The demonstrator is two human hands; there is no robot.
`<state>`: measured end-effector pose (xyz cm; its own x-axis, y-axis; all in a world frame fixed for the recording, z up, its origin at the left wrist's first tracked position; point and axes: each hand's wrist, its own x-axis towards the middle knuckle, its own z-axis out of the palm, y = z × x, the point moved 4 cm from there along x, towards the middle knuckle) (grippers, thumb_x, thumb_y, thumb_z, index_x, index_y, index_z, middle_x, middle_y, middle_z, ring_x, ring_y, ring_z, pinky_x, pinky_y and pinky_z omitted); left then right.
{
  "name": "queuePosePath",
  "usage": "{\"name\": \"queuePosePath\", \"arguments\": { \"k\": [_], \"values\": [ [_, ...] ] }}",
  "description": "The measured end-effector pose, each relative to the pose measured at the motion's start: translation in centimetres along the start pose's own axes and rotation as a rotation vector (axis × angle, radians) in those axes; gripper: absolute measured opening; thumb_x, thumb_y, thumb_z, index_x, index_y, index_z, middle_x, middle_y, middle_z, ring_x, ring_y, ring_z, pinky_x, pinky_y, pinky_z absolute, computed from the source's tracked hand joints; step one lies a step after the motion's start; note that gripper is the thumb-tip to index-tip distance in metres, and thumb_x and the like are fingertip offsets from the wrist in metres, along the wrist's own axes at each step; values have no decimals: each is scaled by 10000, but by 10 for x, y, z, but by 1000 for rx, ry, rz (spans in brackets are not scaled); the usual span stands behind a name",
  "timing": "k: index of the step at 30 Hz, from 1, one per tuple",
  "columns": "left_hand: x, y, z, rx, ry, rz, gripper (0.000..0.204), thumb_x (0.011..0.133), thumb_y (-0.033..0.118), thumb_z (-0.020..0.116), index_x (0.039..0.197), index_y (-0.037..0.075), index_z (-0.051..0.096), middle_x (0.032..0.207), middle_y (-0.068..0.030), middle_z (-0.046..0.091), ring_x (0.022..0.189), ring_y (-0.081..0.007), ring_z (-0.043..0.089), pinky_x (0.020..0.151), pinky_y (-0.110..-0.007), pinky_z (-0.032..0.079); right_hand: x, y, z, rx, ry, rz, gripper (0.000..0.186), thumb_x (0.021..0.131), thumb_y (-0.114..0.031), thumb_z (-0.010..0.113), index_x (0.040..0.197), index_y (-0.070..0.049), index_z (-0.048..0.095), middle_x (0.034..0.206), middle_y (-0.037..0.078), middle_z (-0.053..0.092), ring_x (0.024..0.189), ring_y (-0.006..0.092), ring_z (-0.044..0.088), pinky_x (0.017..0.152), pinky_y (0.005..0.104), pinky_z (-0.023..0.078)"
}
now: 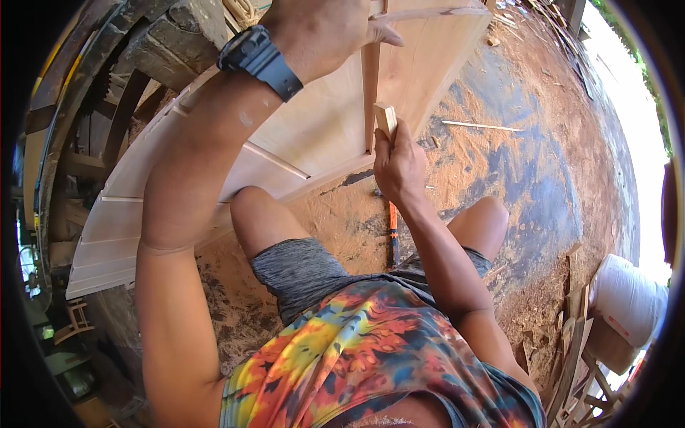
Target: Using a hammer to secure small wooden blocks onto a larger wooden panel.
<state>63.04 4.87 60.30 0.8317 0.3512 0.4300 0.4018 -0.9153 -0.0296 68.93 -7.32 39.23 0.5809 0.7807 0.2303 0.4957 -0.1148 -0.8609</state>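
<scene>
My right hand (401, 167) is closed around a short, pale wooden block (386, 120), with the block's squared end sticking up past the thumb. Just beyond it stands a large wooden panelled piece, like a door (307, 107), with raised strips between flat panels. At the top edge of the view my left hand (325, 36) rests against the upper part of this door, its thumb stretched to the right beside a dividing strip (370, 78). The other fingers of that hand are cut off or hidden. A black watch (260, 60) is on my left wrist.
On the sawdust-covered floor (514, 171), between my knees, lies an orange and black handled tool (393, 232). A thin wood strip (481, 126) lies farther right. Scrap boards (571, 357) and a white container (628, 299) stand at lower right. Heavy timber (175, 43) is at upper left.
</scene>
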Motion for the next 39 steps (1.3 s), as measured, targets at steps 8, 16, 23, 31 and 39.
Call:
{"name": "queuePosePath", "arguments": {
  "k": [8,16,23,31,39],
  "values": [
    [2,-2,1,143,-9,-31,521,818,571,652,809,53,711,704,-174,668,667,-338,688,598,-433,559,16,0,9,-252,93,-120,192,917,-181,575,855,-4,531,589,232,599,545,426,617,505,507,482],
    [-2,-4,16,154,71,25,511,835,557,640,802,51,702,673,-169,656,629,-326,680,569,-426,553,14,22,30,-402,-2,8,255,907,-221,568,798,7,537,642,291,608,619,463,639,572,528,508],
    [-2,-6,16,154,7,49,522,861,518,630,779,4,676,688,-185,659,602,-316,669,546,-420,540,24,36,42,-473,-171,67,255,914,-209,545,886,45,557,743,340,630,725,494,655,660,546,527],
    [-4,0,17,46,131,98,365,895,322,630,772,-21,655,678,-182,655,577,-294,657,526,-416,526,41,42,25,-495,-322,18,249,889,-144,536,953,95,566,777,329,651,769,476,670,701,519,541],
    [-95,-47,-47,58,1,-368,383,886,349,716,1055,7,673,779,-110,652,703,-224,621,686,-314,508,37,76,36,435,-509,625,222,870,-177,664,948,22,602,763,137,648,670,250,669,597,401,555]
  ]
}}
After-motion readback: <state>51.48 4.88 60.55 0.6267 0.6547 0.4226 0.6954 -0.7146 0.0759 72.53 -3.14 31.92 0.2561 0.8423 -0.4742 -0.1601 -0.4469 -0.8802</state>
